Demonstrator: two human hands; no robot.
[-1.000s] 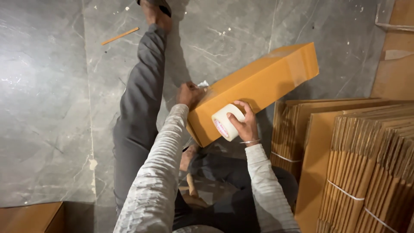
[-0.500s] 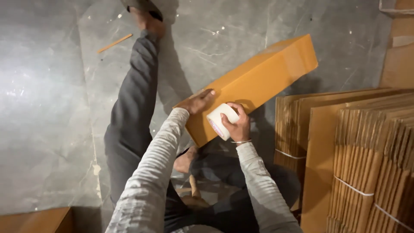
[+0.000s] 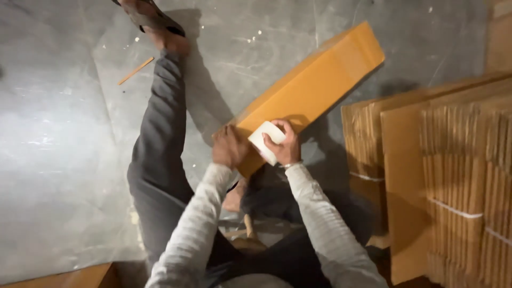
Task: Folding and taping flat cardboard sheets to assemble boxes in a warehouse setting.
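Observation:
A long orange-brown cardboard box [image 3: 314,85] lies slanted on the grey floor, its near end at my lap. My right hand [image 3: 285,146] grips a white roll of tape [image 3: 265,141] pressed against the box's near end. My left hand [image 3: 229,146] rests on the same end, just left of the roll, fingers curled over the box's corner. I sit on the floor with my left leg [image 3: 157,144] in grey trousers stretched out ahead.
Bundles of flat folded cardboard boxes [image 3: 453,170], tied with white straps, stand at the right. A thin wooden stick [image 3: 135,70] lies on the floor beyond my leg. Another cardboard piece [image 3: 69,277] shows at the lower left corner.
My left hand slid from the box's left edge onto its near end beside the roll. The right hand with the tape roll shifted slightly left along that end.

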